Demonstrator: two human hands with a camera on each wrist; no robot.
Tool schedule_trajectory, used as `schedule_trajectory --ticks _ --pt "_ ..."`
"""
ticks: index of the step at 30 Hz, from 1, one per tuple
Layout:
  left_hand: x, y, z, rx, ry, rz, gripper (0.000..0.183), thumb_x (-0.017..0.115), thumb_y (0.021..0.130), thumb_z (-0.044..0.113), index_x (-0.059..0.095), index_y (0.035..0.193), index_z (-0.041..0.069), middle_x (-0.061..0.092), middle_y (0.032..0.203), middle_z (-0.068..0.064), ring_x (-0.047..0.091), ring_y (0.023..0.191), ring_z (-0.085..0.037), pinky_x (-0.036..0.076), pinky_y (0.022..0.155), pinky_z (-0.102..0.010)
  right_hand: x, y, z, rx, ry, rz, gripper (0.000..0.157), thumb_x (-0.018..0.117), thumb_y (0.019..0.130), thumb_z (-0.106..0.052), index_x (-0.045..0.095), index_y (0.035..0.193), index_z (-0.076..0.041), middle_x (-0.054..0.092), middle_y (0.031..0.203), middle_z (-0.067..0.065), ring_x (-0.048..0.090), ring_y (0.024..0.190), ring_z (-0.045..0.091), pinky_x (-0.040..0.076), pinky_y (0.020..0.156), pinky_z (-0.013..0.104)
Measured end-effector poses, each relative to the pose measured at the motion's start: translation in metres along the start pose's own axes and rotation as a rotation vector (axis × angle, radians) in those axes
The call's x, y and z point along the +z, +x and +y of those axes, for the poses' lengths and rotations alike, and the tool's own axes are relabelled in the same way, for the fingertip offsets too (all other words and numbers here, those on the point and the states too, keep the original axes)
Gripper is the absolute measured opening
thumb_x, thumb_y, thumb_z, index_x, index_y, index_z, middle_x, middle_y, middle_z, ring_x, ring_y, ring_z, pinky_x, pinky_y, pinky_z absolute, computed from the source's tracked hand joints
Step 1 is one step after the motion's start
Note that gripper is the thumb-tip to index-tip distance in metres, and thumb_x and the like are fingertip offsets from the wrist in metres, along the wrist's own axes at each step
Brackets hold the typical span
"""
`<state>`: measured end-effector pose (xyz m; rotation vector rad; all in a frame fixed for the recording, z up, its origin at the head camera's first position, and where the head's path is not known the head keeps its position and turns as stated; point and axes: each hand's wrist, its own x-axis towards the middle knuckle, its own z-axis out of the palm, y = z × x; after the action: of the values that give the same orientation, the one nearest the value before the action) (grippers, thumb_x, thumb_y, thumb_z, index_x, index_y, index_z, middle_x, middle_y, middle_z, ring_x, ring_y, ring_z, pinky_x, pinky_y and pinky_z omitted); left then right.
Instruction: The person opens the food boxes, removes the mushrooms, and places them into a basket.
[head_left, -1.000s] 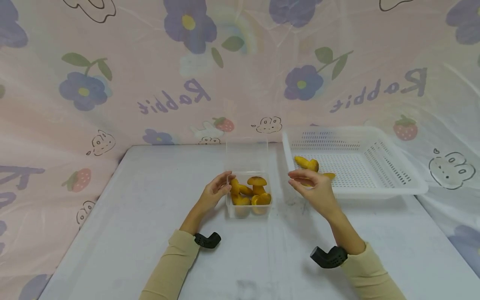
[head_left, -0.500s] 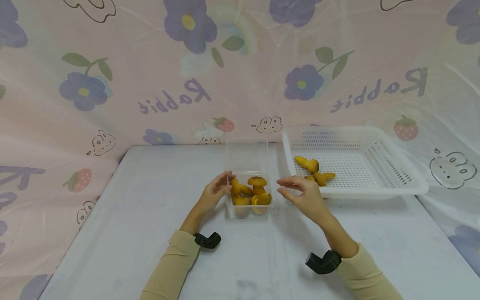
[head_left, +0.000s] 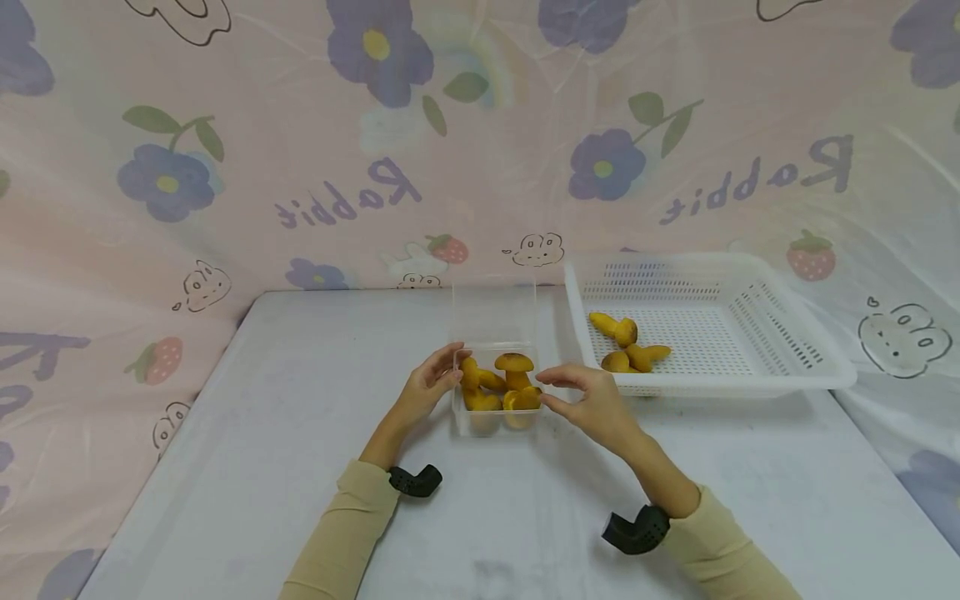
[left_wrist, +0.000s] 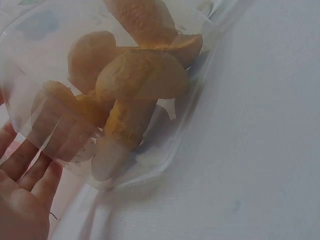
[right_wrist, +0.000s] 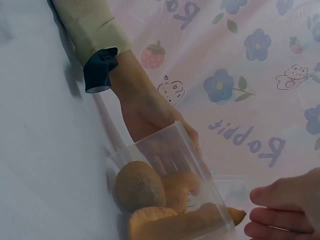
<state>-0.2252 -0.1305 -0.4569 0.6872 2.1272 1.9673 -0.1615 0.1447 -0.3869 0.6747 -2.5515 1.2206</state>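
A clear plastic box [head_left: 495, 423] on the table holds several yellow-brown mushrooms [head_left: 514, 364], its see-through lid [head_left: 494, 312] laid back behind it. My left hand [head_left: 426, 390] rests against the box's left side, fingertips at the rim; the left wrist view shows the fingers [left_wrist: 46, 182] fairly straight along the wall. At the right side my right hand [head_left: 592, 404] is close to the rim, thumb and fingers apart with nothing between them. In the right wrist view that hand [right_wrist: 292, 210] is beside one mushroom stem [right_wrist: 236, 216] that pokes past the rim.
A white perforated basket [head_left: 750, 383] stands at the back right of the white table [head_left: 337, 350]. Several mushrooms [head_left: 628, 357] lie in its left part. A patterned pink curtain [head_left: 495, 192] rises behind the table.
My right hand has moved left and toward me, from over the basket's left edge to the box's right side, uncovering the basket's mushrooms. The left hand and the box have stayed put.
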Motion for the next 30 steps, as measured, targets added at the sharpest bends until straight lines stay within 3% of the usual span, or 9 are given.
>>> schedule_trajectory --ticks 11,18,21,26,30 --pt "0.002 0.0 0.002 0.006 0.013 0.0 0.053 0.05 0.1 0.014 0.031 0.146 -0.004 0.043 0.147 -0.026 0.038 0.141 -0.041 0.045 0.102 -0.01 0.009 0.004 0.001 -0.028 -0.054 -0.055 0.026 0.075 0.076 0.004 0.072 0.101 0.001 0.075 0.099 0.014 0.071 0.09 0.028 0.061 0.08 0.037" --pt "0.002 0.001 0.002 0.003 0.013 0.002 0.053 0.05 0.1 0.013 0.031 0.146 -0.004 0.044 0.147 -0.025 0.037 0.142 -0.039 0.042 0.113 -0.023 0.012 0.006 0.0 -0.035 -0.068 -0.06 0.023 0.074 0.077 0.006 0.073 0.098 -0.001 0.076 0.099 0.013 0.072 0.092 0.027 0.06 0.081 0.039" --pt "0.002 0.001 0.003 -0.007 0.005 0.003 0.052 0.05 0.1 0.012 0.032 0.146 -0.003 0.044 0.147 -0.025 0.037 0.142 -0.038 0.041 0.113 -0.024 0.012 0.007 -0.003 -0.041 -0.058 -0.04 0.022 0.074 0.076 0.006 0.073 0.097 -0.001 0.076 0.099 0.013 0.072 0.09 0.026 0.06 0.081 0.039" --pt "0.001 0.0 0.001 -0.015 0.015 0.002 0.051 0.05 0.1 0.013 0.032 0.147 -0.002 0.044 0.148 -0.024 0.037 0.142 -0.038 0.042 0.113 -0.024 0.012 0.01 -0.01 -0.059 0.045 0.038 0.022 0.073 0.076 0.01 0.072 0.096 0.001 0.075 0.096 0.015 0.072 0.088 0.028 0.062 0.078 0.036" --pt "0.0 0.0 0.001 -0.015 0.017 0.004 0.051 0.049 0.1 0.012 0.032 0.146 -0.002 0.044 0.147 -0.023 0.036 0.143 -0.036 0.037 0.116 -0.034 0.015 0.012 -0.014 -0.083 0.169 0.094 0.022 0.071 0.077 0.012 0.071 0.097 0.004 0.073 0.098 0.019 0.071 0.089 0.031 0.062 0.076 0.034"
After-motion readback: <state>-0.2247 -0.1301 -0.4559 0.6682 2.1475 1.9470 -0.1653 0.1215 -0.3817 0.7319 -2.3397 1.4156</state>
